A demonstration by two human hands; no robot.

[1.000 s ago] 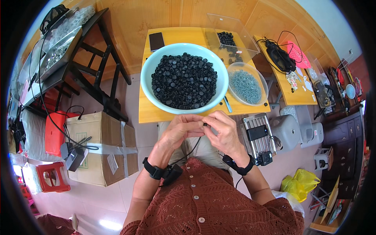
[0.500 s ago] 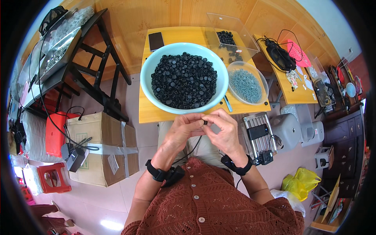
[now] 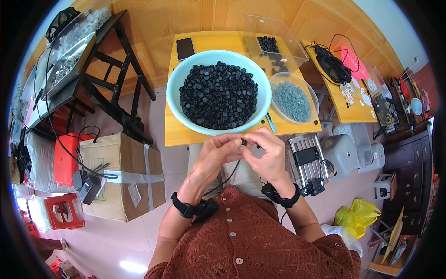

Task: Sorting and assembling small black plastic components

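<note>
Both my hands meet just off the table's front edge, below a light blue basin (image 3: 173, 100) heaped with small black plastic caps (image 3: 218, 95). Between thumb and fingertips, my left hand (image 3: 216, 151) pinches one black cap (image 3: 243, 142). My right hand (image 3: 267, 151) is right beside it with fingers curled, its fingertips close to that cap. A small dark bit shows between the right thumb and fingers, too small to name. To the right of the basin stands a round clear tub (image 3: 316, 104) of grey screws (image 3: 291, 100). A light blue pen-like tool (image 3: 271, 123) lies between the two containers.
On the yellow table (image 3: 181, 137) are a phone (image 3: 185, 49) and a clear box (image 3: 297, 51) with black caps. A taped carton (image 3: 118, 176) stands on the floor at left, near a black stool (image 3: 116, 83). A metal rack-like device (image 3: 306, 158) sits at right.
My right fingers have shifted slightly up and lifted a little off the cap, which now shows more plainly in my left fingertips. A person's clothing at lower left has moved.
</note>
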